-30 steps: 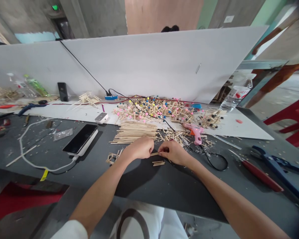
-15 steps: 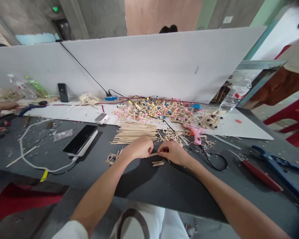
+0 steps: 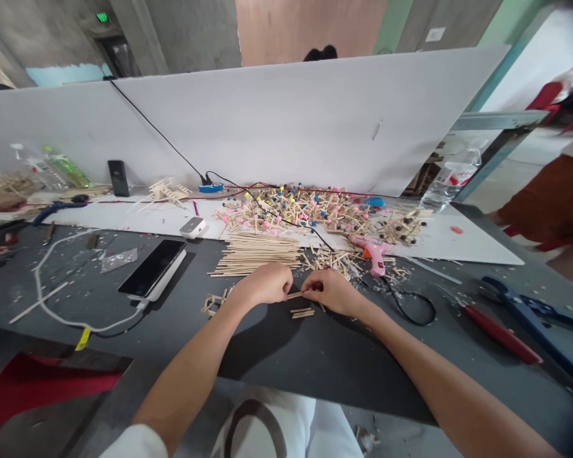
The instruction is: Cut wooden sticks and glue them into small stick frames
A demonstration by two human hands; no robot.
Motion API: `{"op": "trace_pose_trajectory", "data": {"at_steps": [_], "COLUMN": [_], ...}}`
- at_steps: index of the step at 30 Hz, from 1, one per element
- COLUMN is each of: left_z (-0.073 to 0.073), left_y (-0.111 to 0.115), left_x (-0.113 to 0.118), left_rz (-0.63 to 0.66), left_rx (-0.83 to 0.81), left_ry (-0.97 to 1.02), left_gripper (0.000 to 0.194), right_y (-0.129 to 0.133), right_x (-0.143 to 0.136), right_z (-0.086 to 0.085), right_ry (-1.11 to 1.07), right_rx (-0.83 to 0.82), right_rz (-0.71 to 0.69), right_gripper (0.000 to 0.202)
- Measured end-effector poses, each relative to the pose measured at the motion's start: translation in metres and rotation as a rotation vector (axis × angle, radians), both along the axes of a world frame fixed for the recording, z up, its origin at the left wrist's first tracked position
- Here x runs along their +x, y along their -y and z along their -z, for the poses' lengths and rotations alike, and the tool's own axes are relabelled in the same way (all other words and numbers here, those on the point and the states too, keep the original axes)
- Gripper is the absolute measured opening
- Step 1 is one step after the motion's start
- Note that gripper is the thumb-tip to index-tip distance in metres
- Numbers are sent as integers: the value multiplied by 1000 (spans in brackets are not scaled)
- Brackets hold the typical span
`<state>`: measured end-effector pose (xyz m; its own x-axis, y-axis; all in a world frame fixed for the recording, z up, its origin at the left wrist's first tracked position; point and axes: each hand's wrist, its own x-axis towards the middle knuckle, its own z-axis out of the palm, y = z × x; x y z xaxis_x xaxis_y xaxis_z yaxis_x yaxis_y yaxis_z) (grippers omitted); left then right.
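Between my two hands lies a short wooden stick [image 3: 295,295], pinched at its ends. My left hand [image 3: 273,283] is closed on the left end, and the fingertips of my right hand [image 3: 328,291] grip the right end. Just below, several short cut sticks [image 3: 302,313] lie side by side on the dark table. A small frame of glued sticks [image 3: 212,304] sits left of my left wrist, partly covered by the forearm. Beyond my hands is a stack of long thin sticks [image 3: 258,253]. Loose short pieces [image 3: 334,261] are scattered behind my right hand.
A pink glue gun [image 3: 376,257] with a black cord lies right of the pieces. Further right are a red-handled tool [image 3: 501,334] and blue-handled pliers [image 3: 530,324]. A phone on a power bank [image 3: 153,270] lies left. Colour-tipped sticks [image 3: 305,207] heap at the back.
My hands stay almost still on the short stick. The view has shifted very slightly, and a person at the far right has moved.
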<state>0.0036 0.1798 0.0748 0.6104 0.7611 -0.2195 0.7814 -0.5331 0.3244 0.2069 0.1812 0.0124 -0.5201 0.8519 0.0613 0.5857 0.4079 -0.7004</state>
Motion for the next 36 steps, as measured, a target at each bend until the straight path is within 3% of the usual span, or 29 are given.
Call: {"op": "trace_pose_trajectory", "data": {"at_steps": [13, 18, 24, 32, 36], "left_z": [5, 4, 4, 7, 7], "left_y": [-3, -2, -2, -4, -3], "left_x": [-1, -1, -1, -3, -2], "left_rz": [11, -1, -15, 36, 35], "left_rx": [-4, -3, -9, 20, 7], "left_ry": [-18, -12, -10, -20, -5], "left_gripper": [9, 10, 8, 11, 10], "right_y": [-1, -1, -1, -2, -3], "right_x": [1, 1, -2, 0, 2], "right_z": [-2, -3, -6, 3, 7], "right_ry": [-43, -22, 22, -74, -183], "right_rx": [-39, 28, 29, 5, -12], "right_rz": [15, 41, 70, 91, 119], "right_gripper": [9, 10, 36, 6, 11]}}
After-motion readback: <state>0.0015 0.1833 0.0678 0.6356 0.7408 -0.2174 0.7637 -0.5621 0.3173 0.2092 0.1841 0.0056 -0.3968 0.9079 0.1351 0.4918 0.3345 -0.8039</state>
